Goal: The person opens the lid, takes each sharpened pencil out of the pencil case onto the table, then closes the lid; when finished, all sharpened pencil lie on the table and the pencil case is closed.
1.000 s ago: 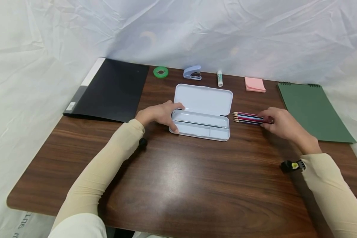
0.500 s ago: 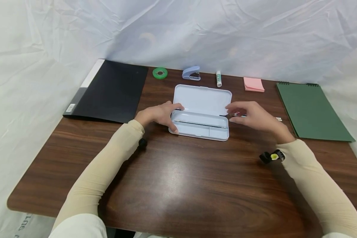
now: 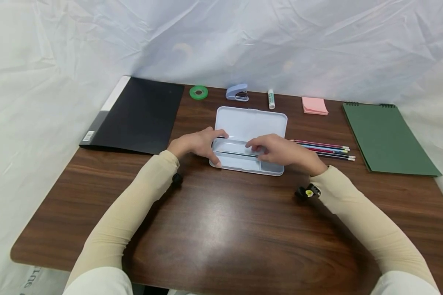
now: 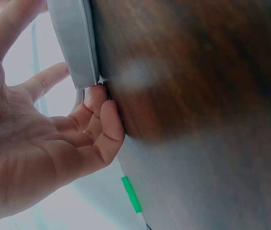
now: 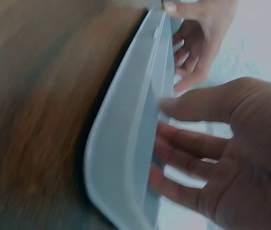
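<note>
A white pencil case [image 3: 240, 164] lies with its lid [image 3: 249, 123] up in the middle of the table. Inside it, a thin dark pencil-like stick [image 3: 238, 154] runs lengthwise. My left hand [image 3: 199, 143] holds the case's left end, thumb at the front edge and fingers towards the hinge. In the left wrist view, curled fingertips [image 4: 109, 120] touch the case's end. Over the right half of the case is my right hand [image 3: 280, 150], thumb and fingers apart and loosely bent. Whether its fingertips touch the stick is hidden.
Several pencils [image 3: 332, 149] lie right of the case, partly behind my right hand. A green spiral pad [image 3: 389, 139] is farther right, a black folder [image 3: 140, 114] left. Along the back are green tape [image 3: 198, 92], a stapler [image 3: 238, 92], a glue stick [image 3: 271, 99] and pink sticky notes [image 3: 314, 105].
My right hand has let go of the pencils, which stay on the table, and has moved left over the open case. My left hand stays at the case's left end.
</note>
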A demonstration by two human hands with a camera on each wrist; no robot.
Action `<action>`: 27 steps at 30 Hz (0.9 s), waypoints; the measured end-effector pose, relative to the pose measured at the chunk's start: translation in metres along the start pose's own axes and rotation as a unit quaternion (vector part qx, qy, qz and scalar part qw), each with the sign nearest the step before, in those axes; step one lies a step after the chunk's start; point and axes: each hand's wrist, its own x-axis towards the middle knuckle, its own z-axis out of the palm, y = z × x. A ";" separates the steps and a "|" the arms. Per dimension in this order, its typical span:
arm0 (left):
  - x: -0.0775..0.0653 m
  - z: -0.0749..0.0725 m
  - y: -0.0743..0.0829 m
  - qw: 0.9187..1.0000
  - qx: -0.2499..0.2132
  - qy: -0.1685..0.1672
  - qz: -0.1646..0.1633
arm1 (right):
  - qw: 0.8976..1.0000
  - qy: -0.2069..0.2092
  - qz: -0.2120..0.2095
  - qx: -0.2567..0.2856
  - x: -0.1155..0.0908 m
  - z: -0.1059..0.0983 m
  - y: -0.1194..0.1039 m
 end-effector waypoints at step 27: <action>0.001 0.000 0.000 1.000 0.000 -0.002 0.001 | 0.998 -0.046 -0.001 -0.036 0.013 0.004 -0.011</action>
